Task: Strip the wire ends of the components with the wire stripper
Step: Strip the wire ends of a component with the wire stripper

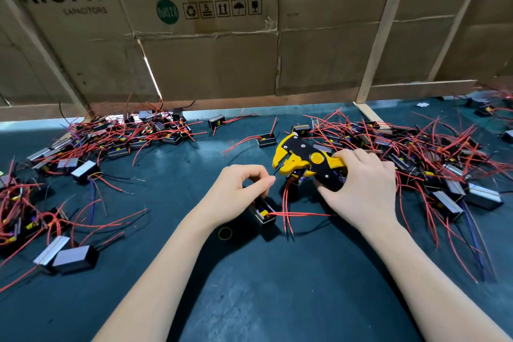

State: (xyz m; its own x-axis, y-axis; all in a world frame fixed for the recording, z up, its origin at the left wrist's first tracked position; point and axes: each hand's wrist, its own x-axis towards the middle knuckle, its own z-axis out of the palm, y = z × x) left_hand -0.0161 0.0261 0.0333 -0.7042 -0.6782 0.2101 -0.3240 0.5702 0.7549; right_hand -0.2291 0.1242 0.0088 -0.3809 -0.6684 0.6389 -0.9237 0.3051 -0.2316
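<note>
Left hand (238, 191): centre frame, fingers pinched on a component (263, 214).
Right hand (361, 189): clamped on the stripper (302, 159).

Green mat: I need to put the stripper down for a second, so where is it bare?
The green mat is bare near the front edge, between the forearms. A smaller free patch lies left of the left hand. Component piles crowd the far left and right.

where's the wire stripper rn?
In the head view, the wire stripper is right of centre, its handles gripped by the right hand, jaws pointing left toward the left hand.
</note>
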